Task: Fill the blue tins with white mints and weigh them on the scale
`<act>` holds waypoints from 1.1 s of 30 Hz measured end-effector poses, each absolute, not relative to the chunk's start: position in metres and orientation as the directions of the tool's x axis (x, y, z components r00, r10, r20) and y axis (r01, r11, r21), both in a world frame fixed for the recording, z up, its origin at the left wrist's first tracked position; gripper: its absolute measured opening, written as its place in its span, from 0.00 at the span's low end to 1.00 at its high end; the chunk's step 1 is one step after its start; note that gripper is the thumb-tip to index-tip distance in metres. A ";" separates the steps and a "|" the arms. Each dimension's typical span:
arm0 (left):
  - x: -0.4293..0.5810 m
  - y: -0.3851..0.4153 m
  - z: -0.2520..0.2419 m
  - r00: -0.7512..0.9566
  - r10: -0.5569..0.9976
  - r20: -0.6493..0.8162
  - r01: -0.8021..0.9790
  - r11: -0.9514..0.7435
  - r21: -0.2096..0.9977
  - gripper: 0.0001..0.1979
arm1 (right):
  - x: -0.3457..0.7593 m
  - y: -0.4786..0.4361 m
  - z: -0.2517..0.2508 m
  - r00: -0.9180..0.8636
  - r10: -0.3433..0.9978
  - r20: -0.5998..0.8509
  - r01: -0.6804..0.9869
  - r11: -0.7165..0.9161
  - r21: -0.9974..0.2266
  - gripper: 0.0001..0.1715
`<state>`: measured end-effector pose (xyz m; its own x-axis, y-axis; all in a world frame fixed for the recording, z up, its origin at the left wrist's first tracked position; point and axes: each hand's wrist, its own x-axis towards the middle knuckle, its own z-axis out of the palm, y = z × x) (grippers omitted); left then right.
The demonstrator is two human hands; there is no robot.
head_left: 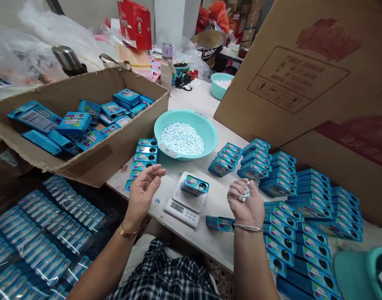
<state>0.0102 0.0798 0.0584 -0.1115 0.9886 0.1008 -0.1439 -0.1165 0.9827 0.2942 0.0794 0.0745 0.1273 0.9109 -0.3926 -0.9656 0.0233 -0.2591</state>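
My left hand point(144, 189) hovers left of the white digital scale point(182, 206), fingers stretched out and holding nothing. On the scale's plate stands a blue candy tin point(194, 185) with a dark round hole in its top. To the right of the scale, my right hand point(246, 201) is closed around several small pale candies point(245, 193), which show between its fingers. Below it and to the left, another blue tin point(220, 223) lies on the table. A turquoise basin point(209, 139) behind the scale holds many small white candies point(181, 138).
A cardboard box point(128, 141) of blue tins stands at the left. Rows of blue tins point(280, 231) fill the right side, beside a large carton point(303, 83). A short row of tins point(144, 157) stands left of the basin. Wrapped tin packs point(37, 241) lie lower left.
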 end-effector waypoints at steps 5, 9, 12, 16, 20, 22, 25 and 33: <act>0.013 0.078 0.057 -0.040 0.996 0.078 -0.100 -0.081 0.992 0.20 | 0.291 0.081 0.075 0.179 0.871 -0.459 -0.951 0.033 -0.307 0.10; 0.019 0.078 0.054 0.007 0.998 0.065 -0.056 -0.065 0.996 0.21 | 0.291 0.080 0.073 0.187 0.882 -0.433 -0.935 0.025 -0.353 0.07; 0.028 0.081 0.047 0.057 0.995 0.078 0.002 -0.078 0.997 0.23 | 0.290 0.081 0.072 0.185 0.886 -0.426 -0.925 0.010 -0.380 0.08; 0.052 0.090 0.027 0.186 0.978 0.090 0.110 -0.112 0.988 0.33 | 0.280 0.083 0.070 0.257 0.810 -0.527 -0.907 0.015 -0.420 0.09; 0.076 0.099 0.007 0.289 0.954 0.075 0.151 -0.123 0.981 0.31 | 0.266 0.083 0.068 0.257 0.742 -0.619 -0.928 0.010 -0.373 0.12; 0.083 0.102 0.011 0.321 0.942 0.101 0.152 -0.156 0.976 0.25 | 0.263 0.083 0.064 0.247 0.724 -0.644 -0.939 0.014 -0.345 0.14; 0.087 0.104 0.041 0.370 0.893 0.256 0.238 -0.358 0.903 0.26 | 0.263 0.083 0.057 0.242 0.719 -0.652 -0.949 0.036 -0.313 0.15; 0.115 0.118 0.108 0.754 0.599 0.271 0.551 -0.800 0.237 0.33 | 0.260 0.092 0.045 0.186 0.794 -0.578 -0.971 0.057 -0.234 0.14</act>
<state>0.1155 0.1182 0.1077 0.7537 0.5989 0.2706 0.5509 -0.8003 0.2367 0.2595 0.0921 0.0452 0.1859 0.7942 -0.5785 -0.9705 0.0566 -0.2341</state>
